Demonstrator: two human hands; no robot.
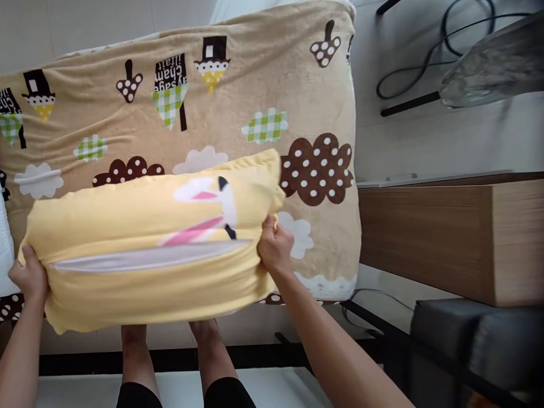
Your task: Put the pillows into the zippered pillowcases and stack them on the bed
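A yellow pillow [127, 221] with a rabbit print hangs in front of me, held level by its two ends. A lengthwise opening in its cover shows a white strip [148, 260] of what is inside. My left hand [30, 275] is closed on the left end, thumb on top. On the right end, my right hand [275, 243] is closed around the edge of the cover. Beneath and beyond the pillow lies a tan patterned blanket [255, 85] spread over a bed.
A wooden cabinet [425, 232] stands right of the bed, with a dark grey object [450, 334] below it. Clear plastic wrapping [493, 68] and a dark cable [412, 88] are at the upper right. Part of something white [5, 249] shows at the left edge.
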